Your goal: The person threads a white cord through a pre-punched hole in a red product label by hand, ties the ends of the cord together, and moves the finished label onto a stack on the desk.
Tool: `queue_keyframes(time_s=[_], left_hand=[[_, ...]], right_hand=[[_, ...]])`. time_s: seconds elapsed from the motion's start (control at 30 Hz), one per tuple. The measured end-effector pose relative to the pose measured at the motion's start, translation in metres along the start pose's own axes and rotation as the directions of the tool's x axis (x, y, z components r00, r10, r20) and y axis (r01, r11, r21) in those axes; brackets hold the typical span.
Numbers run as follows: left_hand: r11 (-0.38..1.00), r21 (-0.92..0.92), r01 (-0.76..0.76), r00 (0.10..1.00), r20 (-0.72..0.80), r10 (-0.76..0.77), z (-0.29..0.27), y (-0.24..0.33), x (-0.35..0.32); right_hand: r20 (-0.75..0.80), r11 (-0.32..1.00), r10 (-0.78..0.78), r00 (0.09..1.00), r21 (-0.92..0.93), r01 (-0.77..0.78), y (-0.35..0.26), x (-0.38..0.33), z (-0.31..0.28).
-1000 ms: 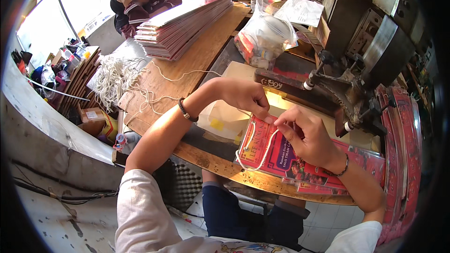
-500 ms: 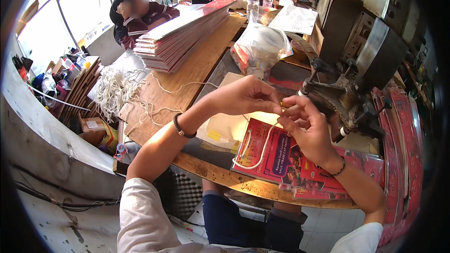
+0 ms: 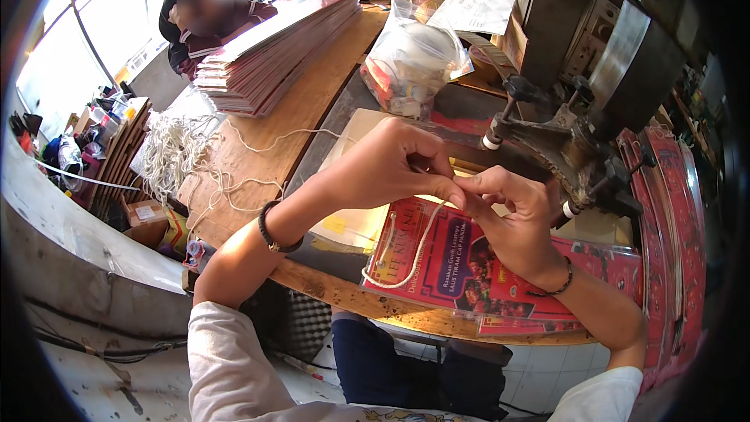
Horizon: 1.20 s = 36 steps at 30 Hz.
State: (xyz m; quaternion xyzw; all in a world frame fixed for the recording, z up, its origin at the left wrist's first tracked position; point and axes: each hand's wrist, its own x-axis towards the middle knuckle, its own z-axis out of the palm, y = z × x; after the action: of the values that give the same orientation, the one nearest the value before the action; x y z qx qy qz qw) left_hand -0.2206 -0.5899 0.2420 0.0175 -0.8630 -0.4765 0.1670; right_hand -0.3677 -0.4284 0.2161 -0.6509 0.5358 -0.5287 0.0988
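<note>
A red printed sign (image 3: pixel 437 297) in a clear plastic cover lies at the bench's front edge, on other red sheets. From its left end a white cord (image 3: pixel 383 284) loops up to my fingers. My left hand (image 3: pixel 406 162) is above the sign's far edge, thumb and fingers pinched; the cord's end between them is hidden. My right hand (image 3: pixel 512 223) meets it fingertip to fingertip, closed on the cord, with its wrist over the sign. Whether the cord is knotted there cannot be made out.
A black metal machine (image 3: pixel 570 133) with knobs stands just right of my hands. White cords (image 3: pixel 180 144) lie heaped at left beside a tall stack of boards (image 3: pixel 266 55). A filled plastic bag (image 3: pixel 414 62) sits beyond my hands. Red sheets (image 3: pixel 664 250) stand at right. People work behind.
My hands have drawn closer, and their fingertips now touch. The cord loop stands a little narrower. The whole view has shifted slightly, with the sign appearing further left.
</note>
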Motion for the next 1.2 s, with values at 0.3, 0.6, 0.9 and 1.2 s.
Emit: queue_keyframes(time_s=[0.3, 0.6, 0.9, 1.2], left_hand=[[0.994, 0.019, -0.104, 0.995, 0.004, 0.104, -0.005, -0.013, 0.002], [1.000, -0.017, 0.008, 0.999, 0.033, -0.007, -0.005, 0.000, 0.001], [0.898, -0.392, 0.200, 0.975, 0.173, -0.141, -0.003, 0.000, 0.002], [0.904, -0.405, 0.134, 0.990, 0.100, -0.101, -0.006, -0.003, 0.003]], right_hand=[[-0.097, 0.999, 0.014, 0.995, 0.043, -0.010, 0.007, 0.001, 0.008], [-0.097, 0.998, 0.048, 0.994, 0.056, -0.042, 0.007, 0.001, 0.004], [-0.114, 0.991, 0.007, 0.993, 0.136, 0.009, 0.009, 0.000, 0.005], [-0.092, 0.996, -0.040, 0.995, 0.081, 0.048, 0.008, 0.000, 0.007]])
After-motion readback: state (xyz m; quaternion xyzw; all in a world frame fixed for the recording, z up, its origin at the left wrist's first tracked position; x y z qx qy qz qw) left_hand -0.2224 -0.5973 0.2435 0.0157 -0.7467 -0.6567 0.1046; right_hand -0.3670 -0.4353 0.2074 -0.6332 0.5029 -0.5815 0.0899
